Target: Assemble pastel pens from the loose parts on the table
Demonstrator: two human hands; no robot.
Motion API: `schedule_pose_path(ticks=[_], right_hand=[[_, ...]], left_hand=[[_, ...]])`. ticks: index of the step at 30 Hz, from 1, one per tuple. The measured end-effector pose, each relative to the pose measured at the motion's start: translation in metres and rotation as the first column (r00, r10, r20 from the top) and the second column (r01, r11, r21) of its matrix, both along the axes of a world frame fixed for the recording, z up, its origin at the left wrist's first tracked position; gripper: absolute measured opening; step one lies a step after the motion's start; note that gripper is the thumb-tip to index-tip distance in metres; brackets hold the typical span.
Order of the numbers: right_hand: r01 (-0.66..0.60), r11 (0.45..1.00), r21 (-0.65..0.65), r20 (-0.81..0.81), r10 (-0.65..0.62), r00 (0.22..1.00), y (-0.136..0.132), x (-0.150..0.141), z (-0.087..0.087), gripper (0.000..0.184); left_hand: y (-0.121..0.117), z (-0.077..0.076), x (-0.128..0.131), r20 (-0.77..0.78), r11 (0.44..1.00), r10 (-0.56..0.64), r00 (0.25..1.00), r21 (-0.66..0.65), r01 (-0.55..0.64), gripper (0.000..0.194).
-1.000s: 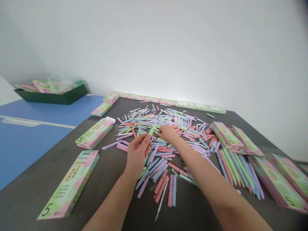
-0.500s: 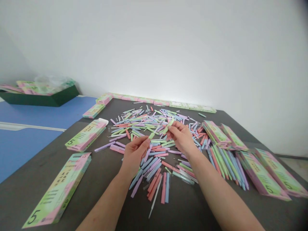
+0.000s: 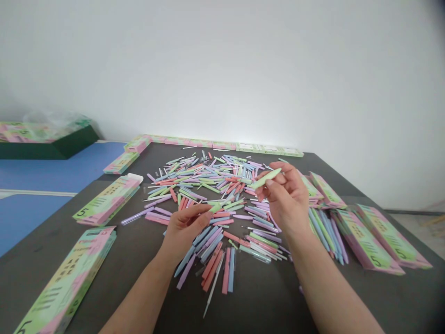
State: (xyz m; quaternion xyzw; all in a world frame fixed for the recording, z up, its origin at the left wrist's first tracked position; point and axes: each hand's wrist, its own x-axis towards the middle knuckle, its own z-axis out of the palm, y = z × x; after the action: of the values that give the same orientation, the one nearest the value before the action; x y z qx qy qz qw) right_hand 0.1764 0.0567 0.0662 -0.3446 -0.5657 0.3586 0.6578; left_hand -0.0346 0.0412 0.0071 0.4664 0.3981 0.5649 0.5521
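My right hand [image 3: 287,197] is raised over the right side of the pile, thumb and fingers pinching a light green pen barrel [image 3: 267,179] that points up to the right. Lower and to the left, my left hand [image 3: 189,227] grips a short light green pen part [image 3: 215,208] between thumb and forefinger. Its far end is hidden by the fingers. Beneath and beyond both hands spreads a heap of loose pen parts [image 3: 194,178] in green, blue, purple and coral. Closer to me, a white refill [image 3: 213,287] lies beside several coral barrels [image 3: 212,269].
Printed pen boxes [image 3: 104,199] lie along the left edge, and more boxes [image 3: 368,243] on the right. A row of pens [image 3: 328,234] sits by the right boxes. Flat boxes [image 3: 222,145] line the back edge. A dark green tray [image 3: 74,141] stands on the blue table [image 3: 100,162].
My right hand has moved right and up with the green barrel, now more level and farther from my left hand. My left hand has shifted slightly left and down. The view has turned right.
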Motion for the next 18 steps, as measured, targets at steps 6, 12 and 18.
schedule_pose_path(ticks=[6, 12, 18], right_hand=[[-0.081, 0.997, 0.001, -0.020, 0.081, 0.997, -0.0005, 0.0004, -0.0022, 0.025], [-0.097, 0.995, -0.026, 0.034, 0.098, 0.995, -0.0024, -0.0012, -0.0031, 0.024], [-0.161, 0.983, -0.082, 0.075, 0.168, 0.983, -0.0059, -0.0072, 0.0008, 0.026]], left_hand=[[-0.0009, -0.0019, -0.0014, -0.043, 1.000, -0.003, 0.999, -0.002, 0.003, 0.024], [-0.0023, -0.0011, -0.0001, -0.063, 1.000, -0.001, 0.998, -0.003, 0.001, 0.024], [-0.0030, 0.0048, 0.0008, -0.129, 0.998, 0.016, 0.991, 0.064, -0.008, 0.018]])
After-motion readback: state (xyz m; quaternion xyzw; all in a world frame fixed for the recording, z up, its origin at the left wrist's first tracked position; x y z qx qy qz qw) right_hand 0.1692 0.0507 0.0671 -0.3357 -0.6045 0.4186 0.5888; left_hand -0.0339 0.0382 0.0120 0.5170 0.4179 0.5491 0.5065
